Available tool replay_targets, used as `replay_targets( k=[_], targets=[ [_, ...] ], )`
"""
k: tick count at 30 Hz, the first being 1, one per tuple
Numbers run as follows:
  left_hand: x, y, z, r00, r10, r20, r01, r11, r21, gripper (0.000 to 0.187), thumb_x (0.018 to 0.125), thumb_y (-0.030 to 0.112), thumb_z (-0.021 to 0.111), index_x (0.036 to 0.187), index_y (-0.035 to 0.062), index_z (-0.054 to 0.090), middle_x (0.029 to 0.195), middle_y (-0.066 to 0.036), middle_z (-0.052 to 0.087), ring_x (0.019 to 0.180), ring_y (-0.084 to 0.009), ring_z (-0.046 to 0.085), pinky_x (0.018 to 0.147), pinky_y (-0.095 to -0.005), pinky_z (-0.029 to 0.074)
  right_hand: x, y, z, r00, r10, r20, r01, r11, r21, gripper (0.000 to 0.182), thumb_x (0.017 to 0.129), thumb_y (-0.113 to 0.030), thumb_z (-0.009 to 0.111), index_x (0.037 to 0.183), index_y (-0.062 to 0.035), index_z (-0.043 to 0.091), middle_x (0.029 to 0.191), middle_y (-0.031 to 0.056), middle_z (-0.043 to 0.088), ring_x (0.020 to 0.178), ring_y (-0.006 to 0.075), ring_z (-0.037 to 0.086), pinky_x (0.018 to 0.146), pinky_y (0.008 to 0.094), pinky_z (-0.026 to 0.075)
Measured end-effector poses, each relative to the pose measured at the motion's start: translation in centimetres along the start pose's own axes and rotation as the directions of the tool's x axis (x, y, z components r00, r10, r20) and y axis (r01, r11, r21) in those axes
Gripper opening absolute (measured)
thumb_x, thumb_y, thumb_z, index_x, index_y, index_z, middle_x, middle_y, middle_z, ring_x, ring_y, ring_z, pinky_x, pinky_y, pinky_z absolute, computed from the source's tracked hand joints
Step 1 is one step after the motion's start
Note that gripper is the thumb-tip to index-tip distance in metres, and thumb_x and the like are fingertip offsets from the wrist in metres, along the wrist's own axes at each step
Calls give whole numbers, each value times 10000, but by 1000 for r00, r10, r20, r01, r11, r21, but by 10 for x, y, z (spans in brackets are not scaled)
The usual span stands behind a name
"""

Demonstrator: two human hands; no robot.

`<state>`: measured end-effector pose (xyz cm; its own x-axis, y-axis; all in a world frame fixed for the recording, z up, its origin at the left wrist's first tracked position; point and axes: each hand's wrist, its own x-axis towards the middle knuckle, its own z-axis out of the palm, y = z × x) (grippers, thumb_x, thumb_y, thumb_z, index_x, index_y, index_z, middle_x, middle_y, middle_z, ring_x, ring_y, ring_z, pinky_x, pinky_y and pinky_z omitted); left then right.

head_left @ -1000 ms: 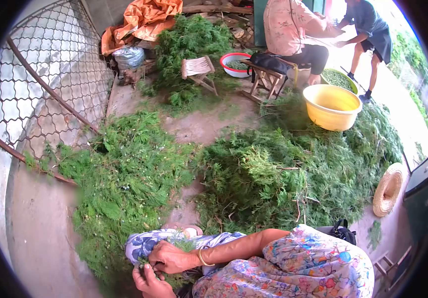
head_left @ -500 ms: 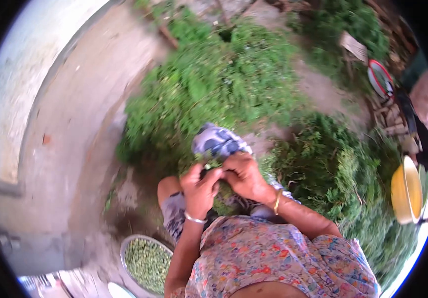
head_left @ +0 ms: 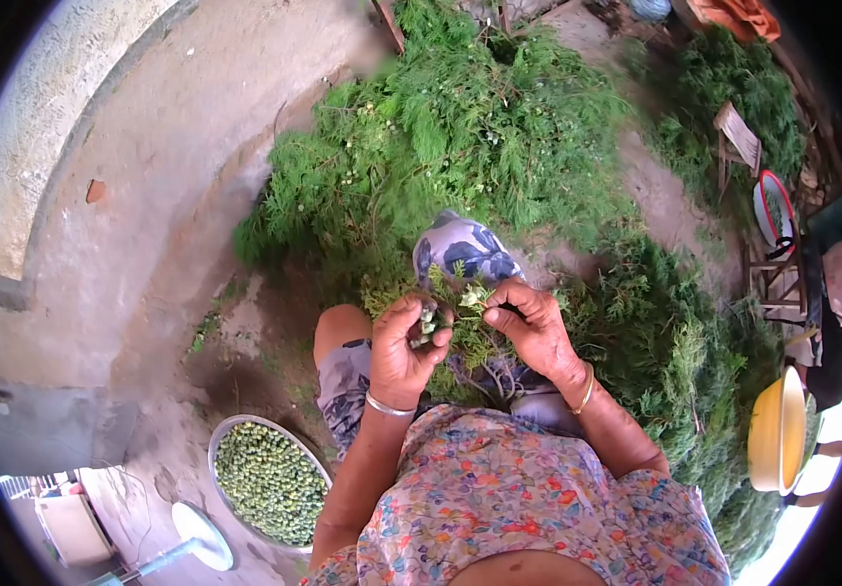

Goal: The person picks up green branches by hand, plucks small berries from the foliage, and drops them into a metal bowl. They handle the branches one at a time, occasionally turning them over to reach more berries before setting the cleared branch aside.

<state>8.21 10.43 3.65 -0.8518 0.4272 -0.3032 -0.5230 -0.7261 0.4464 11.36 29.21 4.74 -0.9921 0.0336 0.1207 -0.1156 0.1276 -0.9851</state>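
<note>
My left hand (head_left: 401,354), with a silver bracelet at its wrist, is curled around several small green cones (head_left: 428,324) that show between thumb and fingers. Beside it, my right hand (head_left: 541,330) pinches a sprig with pale green cones (head_left: 474,296) between thumb and fingertips. Leafy evergreen cuttings (head_left: 480,347) with bare stems lie across my lap, below and between the hands. One knee (head_left: 465,249) in patterned trousers rises just beyond them.
A large heap of evergreen branches (head_left: 460,127) covers the ground ahead, with more branches (head_left: 655,342) at my right. A metal basin (head_left: 213,457) full of green cones stands at lower left. At right are a yellow basin (head_left: 771,430) and a red-rimmed basin (head_left: 765,210).
My hands were close together at the sprig and have moved apart, the right one to the right. The left palm has turned up, showing the cones. The view has shifted and is sharper.
</note>
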Motion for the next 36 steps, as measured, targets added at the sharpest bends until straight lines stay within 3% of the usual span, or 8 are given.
replay_targets(
  k=[3,5,13,24,26,28,32,36],
  targets=[
    [-11,0,11,998,45,-37,-44,999,23,150,905,175,569,895,25,579,757,-112,591,607,-185,573,391,-250,432,-1,1,5,987,-159,-15,156,979,-130,128,737,27,670,817,-40,596,724,57,576,696,216,532,696,323,411],
    [-15,-1,16,990,112,-82,-90,969,230,161,897,183,584,891,23,580,724,-87,587,579,-173,574,391,-236,422,-1,2,7,946,-324,-5,315,923,-222,132,724,20,671,804,-58,600,723,51,580,706,242,525,726,349,390],
    [-21,-3,28,988,150,47,-149,793,590,235,787,18,687,980,-81,595,635,-36,573,452,-36,442,378,-193,298,-4,1,14,899,-428,93,426,803,-418,184,663,12,673,818,-77,627,808,41,627,788,250,515,779,363,374],
    [-39,7,31,990,-9,-138,68,900,431,83,819,55,626,840,12,558,640,-43,546,454,-65,461,346,-189,323,-5,-1,17,904,-417,90,402,762,-508,198,644,58,657,796,-64,621,803,46,627,801,248,533,786,365,387],
    [-51,28,13,996,-27,85,21,997,72,129,871,145,572,880,18,551,637,-38,514,438,-71,425,343,-190,336,-4,9,11,908,-417,45,393,808,-439,189,655,65,651,789,-63,613,796,52,626,783,250,541,774,363,394],
    [-70,58,4,976,175,128,-184,981,64,177,904,187,520,951,19,555,680,-58,507,444,-88,415,352,-190,348,-2,8,12,902,-431,-37,387,841,-378,163,699,72,637,792,-55,596,773,73,620,732,260,556,740,357,411],
    [-119,110,-69,921,311,-234,-342,934,-102,188,877,127,556,1001,-15,559,841,-146,560,617,-151,508,477,-237,415,-7,-2,13,952,-287,-108,232,905,-356,120,755,52,635,834,-34,605,761,77,612,723,239,556,698,337,429],
    [-211,140,-207,736,490,-468,-538,842,35,195,850,69,587,1019,-28,594,910,-171,620,816,-233,587,628,-324,516,-11,-5,4,985,-114,-129,87,977,-197,79,837,15,606,910,-7,626,772,65,621,725,124,566,685,259,455]
  ],
)
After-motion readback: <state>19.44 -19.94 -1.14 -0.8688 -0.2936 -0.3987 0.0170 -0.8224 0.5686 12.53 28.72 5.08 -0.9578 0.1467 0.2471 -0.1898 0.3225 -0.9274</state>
